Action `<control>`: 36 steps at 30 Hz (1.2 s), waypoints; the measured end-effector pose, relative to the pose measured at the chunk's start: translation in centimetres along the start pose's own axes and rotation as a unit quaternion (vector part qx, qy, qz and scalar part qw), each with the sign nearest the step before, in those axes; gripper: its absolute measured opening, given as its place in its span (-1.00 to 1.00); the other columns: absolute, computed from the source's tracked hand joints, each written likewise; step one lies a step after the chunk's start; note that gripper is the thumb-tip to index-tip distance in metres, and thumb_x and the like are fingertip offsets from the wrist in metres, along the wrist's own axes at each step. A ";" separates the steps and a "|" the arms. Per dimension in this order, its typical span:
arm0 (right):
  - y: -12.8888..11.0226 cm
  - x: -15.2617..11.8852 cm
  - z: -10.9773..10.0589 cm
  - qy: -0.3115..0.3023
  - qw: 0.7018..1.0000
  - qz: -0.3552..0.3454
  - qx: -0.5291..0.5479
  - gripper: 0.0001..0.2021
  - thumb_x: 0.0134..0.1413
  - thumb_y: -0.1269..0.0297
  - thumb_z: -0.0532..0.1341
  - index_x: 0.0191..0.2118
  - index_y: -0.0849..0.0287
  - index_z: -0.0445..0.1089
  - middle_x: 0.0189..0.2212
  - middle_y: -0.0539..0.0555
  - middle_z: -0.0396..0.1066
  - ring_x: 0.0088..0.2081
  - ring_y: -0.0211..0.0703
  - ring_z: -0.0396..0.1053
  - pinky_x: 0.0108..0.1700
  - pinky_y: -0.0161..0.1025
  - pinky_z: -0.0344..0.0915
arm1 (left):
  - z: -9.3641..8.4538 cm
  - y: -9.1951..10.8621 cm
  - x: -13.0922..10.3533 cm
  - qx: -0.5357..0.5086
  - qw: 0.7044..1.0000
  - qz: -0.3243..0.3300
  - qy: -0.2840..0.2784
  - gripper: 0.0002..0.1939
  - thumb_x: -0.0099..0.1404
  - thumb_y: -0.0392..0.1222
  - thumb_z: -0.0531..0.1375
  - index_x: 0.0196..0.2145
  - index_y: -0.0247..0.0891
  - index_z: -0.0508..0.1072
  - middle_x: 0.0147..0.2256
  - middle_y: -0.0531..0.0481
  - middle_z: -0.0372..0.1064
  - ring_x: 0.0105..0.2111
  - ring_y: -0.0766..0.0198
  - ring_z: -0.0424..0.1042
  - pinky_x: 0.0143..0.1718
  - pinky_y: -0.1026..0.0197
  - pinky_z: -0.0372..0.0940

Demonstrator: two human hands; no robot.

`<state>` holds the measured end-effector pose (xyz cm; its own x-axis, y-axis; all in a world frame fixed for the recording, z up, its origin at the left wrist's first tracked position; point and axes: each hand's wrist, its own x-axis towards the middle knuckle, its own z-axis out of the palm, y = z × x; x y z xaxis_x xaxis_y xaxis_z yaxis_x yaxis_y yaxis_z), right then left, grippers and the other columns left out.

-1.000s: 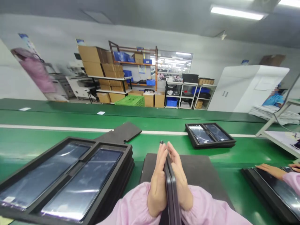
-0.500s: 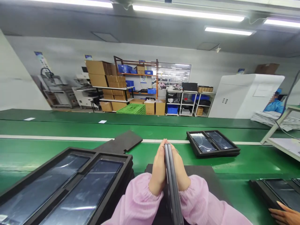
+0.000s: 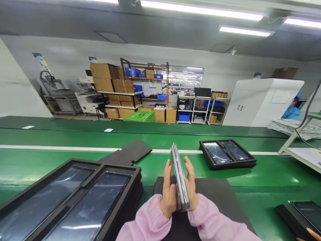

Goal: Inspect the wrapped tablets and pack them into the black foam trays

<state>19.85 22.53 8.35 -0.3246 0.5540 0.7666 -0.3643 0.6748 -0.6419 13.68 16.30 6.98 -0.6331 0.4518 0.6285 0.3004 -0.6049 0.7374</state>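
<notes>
Two thin grey tablets (image 3: pixel 179 182) stand upright on edge, face to face, in the middle of the head view. My left hand (image 3: pixel 168 192) presses on their left side with the palm, its fingers stretched upward. On the opposite side my right hand (image 3: pixel 191 184) supports them, fingertips lifted off the surface. Below the hands lies a black foam sheet or tray (image 3: pixel 213 194). At my left, a stack of black foam trays (image 3: pixel 136 174) carries two dark-screened tablets (image 3: pixel 100 204) in its top compartments.
Farther back on the green bench (image 3: pixel 175 137) sits another black tray (image 3: pixel 228 164) with two screens. A black foam piece (image 3: pixel 132 152) lies behind the left stack. At lower right, another person's fingers (image 3: pixel 313 233) touch a tray (image 3: pixel 293 217). A white stand (image 3: pixel 304 157) edges the right side.
The pair of tablets has tipped and moved up and away from me. My fingers, earlier flat against them, have spread off their faces. The other person's hand and tray have shifted down and right.
</notes>
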 end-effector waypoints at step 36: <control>-1.4 2.1 0.8 -0.038 0.949 0.307 0.063 -0.43 0.20 0.02 -0.11 0.15 0.35 0.19 0.16 0.18 0.19 0.17 -0.11 0.15 0.24 -0.13 0.04 | 2.8 1.9 2.3 -0.023 0.963 -0.261 0.056 -0.50 0.37 0.00 -0.07 0.20 -0.21 0.14 0.23 -0.03 0.06 0.22 0.24 0.04 0.25 0.16 -0.08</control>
<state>18.97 22.34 10.88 -0.5703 0.7833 0.2473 -0.1867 0.1696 -0.9677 14.82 17.98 10.51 -0.7634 0.6302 0.1417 -0.1109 -0.3441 0.9324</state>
